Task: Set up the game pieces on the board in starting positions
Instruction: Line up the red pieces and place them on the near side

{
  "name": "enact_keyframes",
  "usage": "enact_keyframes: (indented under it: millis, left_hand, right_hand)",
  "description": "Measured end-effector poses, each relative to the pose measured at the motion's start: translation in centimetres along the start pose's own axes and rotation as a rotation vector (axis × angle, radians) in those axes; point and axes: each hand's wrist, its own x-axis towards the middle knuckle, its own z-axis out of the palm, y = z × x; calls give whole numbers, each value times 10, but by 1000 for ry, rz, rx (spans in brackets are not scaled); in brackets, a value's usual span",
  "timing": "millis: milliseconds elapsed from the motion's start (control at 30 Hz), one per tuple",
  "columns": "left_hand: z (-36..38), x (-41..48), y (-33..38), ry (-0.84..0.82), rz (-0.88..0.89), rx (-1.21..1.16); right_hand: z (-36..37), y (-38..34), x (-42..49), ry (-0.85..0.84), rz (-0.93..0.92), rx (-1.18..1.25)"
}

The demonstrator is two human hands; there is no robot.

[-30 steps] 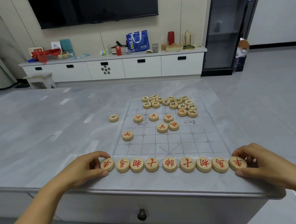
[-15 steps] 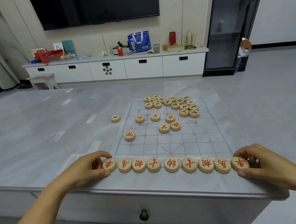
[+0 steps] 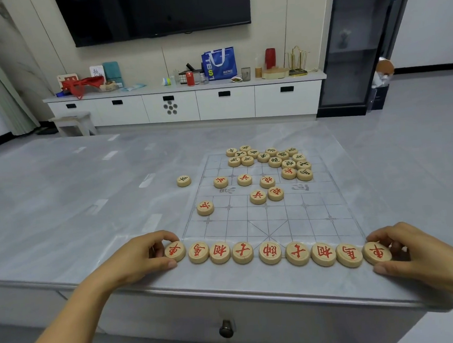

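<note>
Tabletop board (image 3: pixel 276 216) bears nine red pieces (image 3: pixel 270 253), hands (image 3: pixel 143 257) (image 3: pixel 413 249) pinching end ones.

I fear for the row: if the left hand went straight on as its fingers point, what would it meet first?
The red end piece the left hand pinches; beyond it, probably the neighbouring piece.

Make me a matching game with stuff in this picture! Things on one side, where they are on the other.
1. left hand
2. right hand
3. lone piece
4. blue bag

A. on the cabinet
B. pinching the right end piece
C. on the table, left of the board
D. pinching the left end piece

Pairs: 1-D, 2-B, 3-C, 4-A
</note>
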Motion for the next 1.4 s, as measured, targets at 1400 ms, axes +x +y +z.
enact_keyframes:
  millis: [1400]
  left_hand:
    - [27, 66, 66, 499, -5, -87]
  right_hand:
    - [27, -107, 91, 153, -154, -108]
